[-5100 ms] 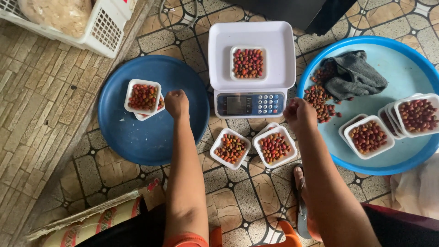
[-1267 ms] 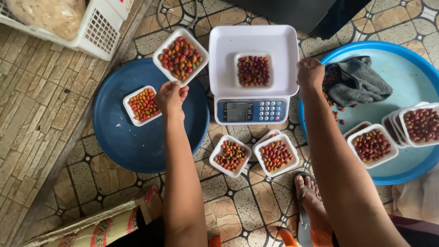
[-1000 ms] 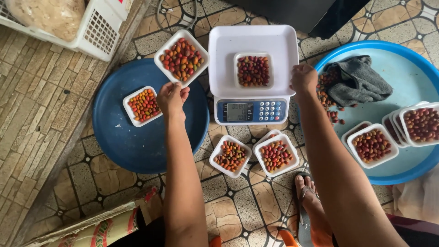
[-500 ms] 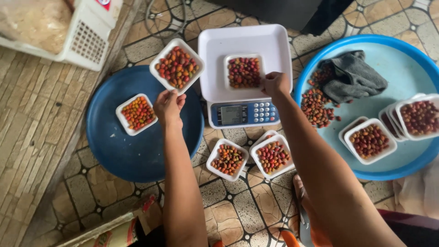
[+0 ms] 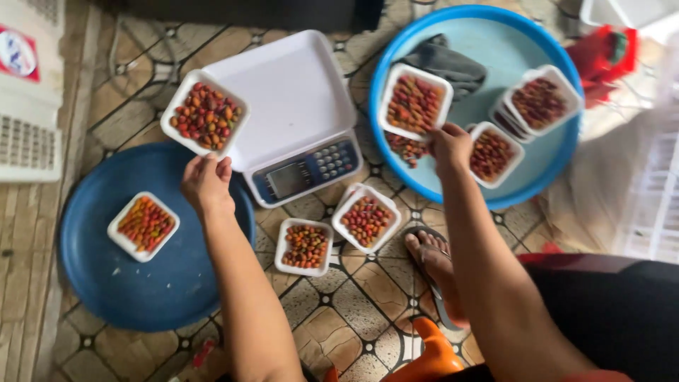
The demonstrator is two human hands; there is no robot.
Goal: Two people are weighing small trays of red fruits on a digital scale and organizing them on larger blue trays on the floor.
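Observation:
My left hand [image 5: 206, 183] grips the near corner of a white foam tray of small red and orange fruits [image 5: 205, 114], held beside the left edge of a white digital scale [image 5: 286, 106], whose pan is bare. My right hand [image 5: 450, 146] holds another white tray of fruits [image 5: 414, 103] over the light blue basin [image 5: 495, 42]. A filled tray [image 5: 143, 226] lies in the dark blue basin [image 5: 148, 283] under my left forearm.
Two filled trays [image 5: 305, 246] [image 5: 366, 218] sit on the tiled floor in front of the scale. The light blue basin holds more filled trays [image 5: 539, 100], loose fruits and a grey cloth [image 5: 445, 62]. My sandalled foot [image 5: 433, 265] rests nearby. A white crate [image 5: 28, 106] stands at left.
My right hand has lifted the fruit tray off the scale and carried it right, over the light blue basin. My left hand still holds its tray near the scale's left edge.

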